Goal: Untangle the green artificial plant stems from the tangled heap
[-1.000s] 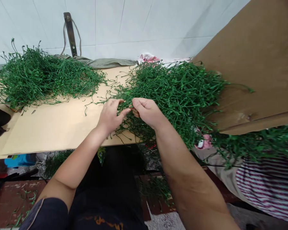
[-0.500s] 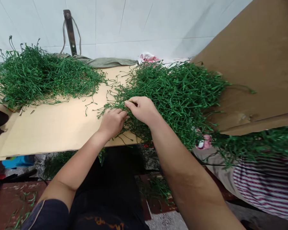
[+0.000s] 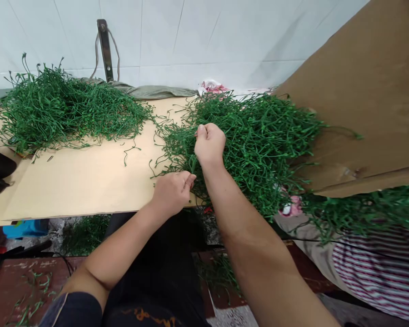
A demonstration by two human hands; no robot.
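Observation:
A tangled heap of thin green stems [image 3: 259, 136] with small knobbed tips, looking like plastic plant stems, spreads over the cardboard-topped table [image 3: 88, 181]. At its left side my right hand [image 3: 210, 143] is closed in a pinch, with fine stems running to its fingertips. Lower and nearer the table's front edge, my left hand [image 3: 173, 193] is curled closed, thumb against fingers. Green strands meet its fingertips; most of what it holds is hidden. The hands are apart, one above the other.
Another green stem pile [image 3: 71, 106] lies at the back left. Dark cylindrical objects [image 3: 0, 163] stand at the left edge. A large cardboard sheet [image 3: 361, 100] leans at right, near a person in a striped garment [image 3: 378, 268]. A tiled wall [image 3: 241, 36] rises behind.
My hands have moved apart: the right went up and rightward, the left down and rightward toward the table's front edge. The left fingers have curled in. The view shifted slightly.

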